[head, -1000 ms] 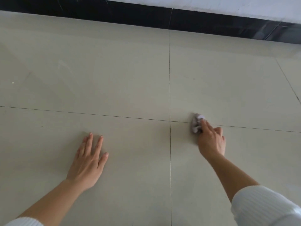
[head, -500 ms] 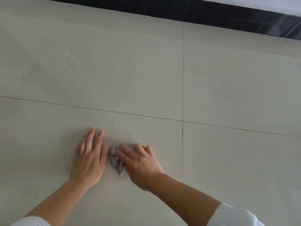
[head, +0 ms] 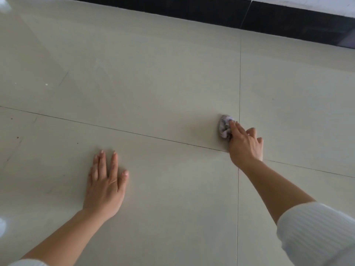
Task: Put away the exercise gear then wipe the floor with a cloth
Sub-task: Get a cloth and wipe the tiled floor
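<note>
A small crumpled grey cloth (head: pixel 224 127) lies on the pale tiled floor (head: pixel 153 77), just left of a vertical grout line. My right hand (head: pixel 245 145) presses on the cloth from the near side, its fingers over the bunched fabric, arm stretched forward. Flat on the floor at the lower left rests my left hand (head: pixel 106 186), palm down and fingers spread, holding nothing. No exercise gear is in view.
A black skirting band (head: pixel 211 10) runs along the far edge of the floor under a white wall. Small dark specks (head: pixel 17 137) and a white speck (head: pixel 46 84) mark the tiles at the left. Grout lines cross near my right wrist.
My right hand has swept the cloth from beside my left hand out to the right and farther away. My left hand has stayed planted on the floor.
</note>
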